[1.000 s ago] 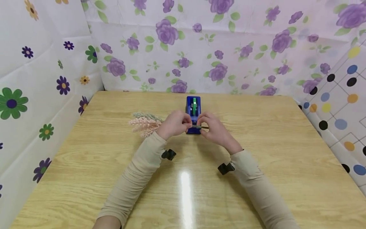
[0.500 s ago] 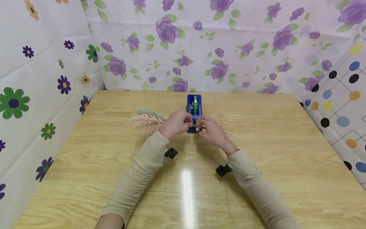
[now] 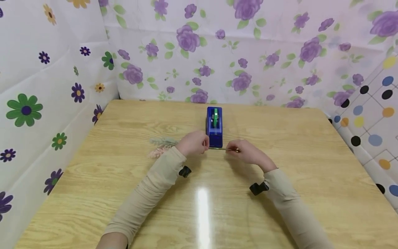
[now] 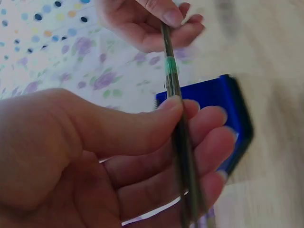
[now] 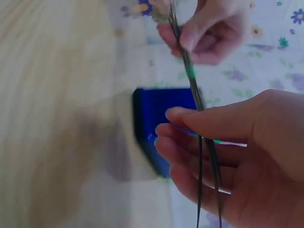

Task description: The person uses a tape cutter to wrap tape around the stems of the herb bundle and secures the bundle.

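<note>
A bunch of flower sprays, pale pink and grey-green (image 3: 163, 142), sticks out to the left of my left hand (image 3: 194, 143) in the head view. That hand pinches the bundled stems (image 4: 170, 78) between thumb and fingers. My right hand (image 3: 245, 152) pinches the same stems farther along, toward their thin ends. A band of green tape (image 4: 170, 65) circles the stems between the two hands. Just beyond the stems stands a blue tape dispenser (image 3: 215, 138) with a green roll (image 3: 215, 117) in it. The left sleeve covers part of the blooms.
A light wooden table (image 3: 124, 200) lies under both arms. Patterned cloth (image 3: 174, 69) hangs behind it and at both sides. Small black blocks, one at each wrist (image 3: 259, 188), hang close over the table.
Both hands and the bunch have come back toward me, off the dispenser's front. My right hand has slid rightward along the stems, so the gap between the hands is wider.
</note>
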Tool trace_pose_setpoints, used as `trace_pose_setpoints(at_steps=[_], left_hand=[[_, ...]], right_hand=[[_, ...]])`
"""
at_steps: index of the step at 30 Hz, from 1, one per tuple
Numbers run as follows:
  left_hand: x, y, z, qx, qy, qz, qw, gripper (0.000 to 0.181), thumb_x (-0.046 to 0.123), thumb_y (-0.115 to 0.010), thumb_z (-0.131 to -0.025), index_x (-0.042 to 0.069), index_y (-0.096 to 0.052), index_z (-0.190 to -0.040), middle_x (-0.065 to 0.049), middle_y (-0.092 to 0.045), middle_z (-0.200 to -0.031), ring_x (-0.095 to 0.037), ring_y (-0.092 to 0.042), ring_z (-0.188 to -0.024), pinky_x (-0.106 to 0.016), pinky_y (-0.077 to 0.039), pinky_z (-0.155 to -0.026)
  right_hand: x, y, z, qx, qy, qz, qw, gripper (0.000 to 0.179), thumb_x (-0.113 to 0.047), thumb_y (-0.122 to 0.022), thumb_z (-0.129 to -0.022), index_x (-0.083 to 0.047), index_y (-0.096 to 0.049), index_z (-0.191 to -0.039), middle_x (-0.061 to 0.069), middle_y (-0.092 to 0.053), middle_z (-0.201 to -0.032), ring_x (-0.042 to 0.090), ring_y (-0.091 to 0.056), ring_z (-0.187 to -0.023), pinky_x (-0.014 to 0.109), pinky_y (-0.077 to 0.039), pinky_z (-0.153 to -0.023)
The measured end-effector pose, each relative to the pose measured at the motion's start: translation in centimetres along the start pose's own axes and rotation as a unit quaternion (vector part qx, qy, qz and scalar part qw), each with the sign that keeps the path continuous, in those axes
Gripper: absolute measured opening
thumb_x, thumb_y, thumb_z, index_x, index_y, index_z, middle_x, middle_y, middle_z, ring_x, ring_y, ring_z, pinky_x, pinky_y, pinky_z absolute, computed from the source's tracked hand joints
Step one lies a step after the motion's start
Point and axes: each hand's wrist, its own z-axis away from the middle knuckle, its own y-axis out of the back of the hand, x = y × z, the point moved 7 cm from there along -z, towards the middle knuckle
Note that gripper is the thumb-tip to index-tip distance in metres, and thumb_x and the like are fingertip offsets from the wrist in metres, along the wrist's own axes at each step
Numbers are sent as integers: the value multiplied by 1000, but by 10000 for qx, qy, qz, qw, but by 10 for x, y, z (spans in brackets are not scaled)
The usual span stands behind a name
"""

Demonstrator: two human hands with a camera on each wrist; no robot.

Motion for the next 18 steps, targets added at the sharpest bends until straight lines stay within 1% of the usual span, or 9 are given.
trace_pose_setpoints(at_steps=[3,6,10,14,18], left_hand=[[2,-10,0,-12,-182,-325,9993,9,2,-64,-89,6,-72,-91,-7,-71,-94,-19,-63,-85,-32,-52,-78],[5,-20,0,33,-292,-499,9983,13,0,-63,-87,6,-72,-93,-7,-72,-98,-21,-65,-89,-35,-53,-81],[3,-27,2,196,-168,-667,9974,12,3,-63,-88,9,-73,-92,-5,-73,-97,-20,-64,-84,-35,-53,-76],[-1,-30,4,373,-52,-772,9963,10,6,-66,-88,11,-74,-90,-4,-73,-94,-19,-64,-81,-34,-52,-73],[-3,-38,6,343,-32,-722,9968,7,8,-67,-88,11,-73,-91,-5,-73,-94,-19,-65,-82,-34,-53,-73]], right_hand=[[12,-7,6,-227,56,95,9997,11,-5,-59,-94,-5,-70,-97,7,-72,-94,17,-65,-88,34,-52,-80],[22,-14,8,-479,77,23,9988,11,-10,-60,-95,-10,-71,-98,2,-72,-94,11,-62,-84,29,-50,-77],[30,-18,5,-550,149,-232,9981,7,-14,-64,-93,-12,-70,-97,0,-71,-94,8,-61,-85,25,-50,-76],[37,-20,1,-685,25,-724,9950,8,-14,-67,-91,-10,-68,-98,2,-70,-96,9,-62,-87,24,-51,-78],[41,-24,5,-826,-131,-1012,9913,10,-11,-67,-91,-7,-68,-100,4,-69,-97,9,-60,-86,22,-50,-77]])
